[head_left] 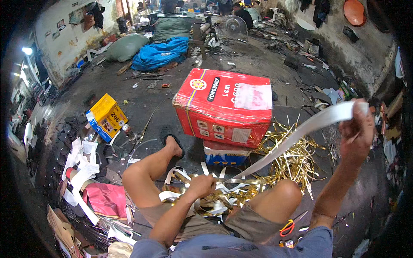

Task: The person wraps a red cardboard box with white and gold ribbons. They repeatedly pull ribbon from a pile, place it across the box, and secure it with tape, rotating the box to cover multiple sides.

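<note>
Big carton (223, 107) on smaller box (226, 155), ahead of knees; strip pile (288, 159) right; small carton (106, 117) left.

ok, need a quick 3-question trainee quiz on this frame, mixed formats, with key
1. True or false: the right hand holds the white strip raised, up and out to the person's right.
2. Multiple choice: What lies on the floor to the right of the red box? A) a coil of rope B) a heap of gold strips C) a stack of plates
3. Fill in: the left hand grips the strip low down, between the person's ____.

Key: 1 true; 2 B; 3 knees
</note>
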`<state>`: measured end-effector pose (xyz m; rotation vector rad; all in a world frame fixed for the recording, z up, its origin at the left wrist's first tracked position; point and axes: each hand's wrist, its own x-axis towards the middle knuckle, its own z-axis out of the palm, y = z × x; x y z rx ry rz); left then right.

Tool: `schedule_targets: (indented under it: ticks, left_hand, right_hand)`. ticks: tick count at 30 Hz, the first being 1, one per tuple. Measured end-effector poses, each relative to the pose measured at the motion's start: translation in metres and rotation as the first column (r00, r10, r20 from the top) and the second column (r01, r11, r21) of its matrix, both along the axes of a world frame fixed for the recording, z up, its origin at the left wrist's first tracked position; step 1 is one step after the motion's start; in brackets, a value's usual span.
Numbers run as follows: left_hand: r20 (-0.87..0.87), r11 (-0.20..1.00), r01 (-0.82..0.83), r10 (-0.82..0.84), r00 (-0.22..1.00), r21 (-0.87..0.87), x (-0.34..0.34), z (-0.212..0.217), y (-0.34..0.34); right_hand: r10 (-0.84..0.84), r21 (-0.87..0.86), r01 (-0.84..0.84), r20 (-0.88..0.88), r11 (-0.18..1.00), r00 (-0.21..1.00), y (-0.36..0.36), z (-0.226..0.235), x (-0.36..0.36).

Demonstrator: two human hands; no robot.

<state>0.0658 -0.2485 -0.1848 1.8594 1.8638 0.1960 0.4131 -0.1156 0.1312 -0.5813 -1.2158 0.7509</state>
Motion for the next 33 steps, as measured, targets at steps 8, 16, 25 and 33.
schedule_targets:
  ticks: [8, 16, 25, 33]
  left_hand:
    - [0.715, 0.884, 0.038, -0.401, 0.573, 0.465, 0.042, 0.108, 0.015]
    - [0.914, 0.988, -0.09, 0.149, 0.377, -0.124, -0.013, 0.208, 0.081]
    - [0.225, 0.879, -0.155, 0.055, 0.973, 0.451, -0.217, 0.231, 0.182]
    - [0.565, 0.791, -0.055, -0.383, 0.731, 0.609, 0.005, 0.169, 0.264]
  right_hand:
    - [0.444, -0.384, -0.222, 0.763, 0.896, 0.471, -0.025, 0.03, -0.049]
    - [0.472, -0.436, -0.208, 0.68, 0.876, 0.561, 0.079, -0.007, -0.096]
    - [0.264, -0.295, -0.035, 0.789, 0.955, 0.555, 0.174, -0.115, -0.109]
    - [-0.041, -0.055, 0.225, 0.915, 0.973, 0.401, 0.145, -0.106, -0.125]
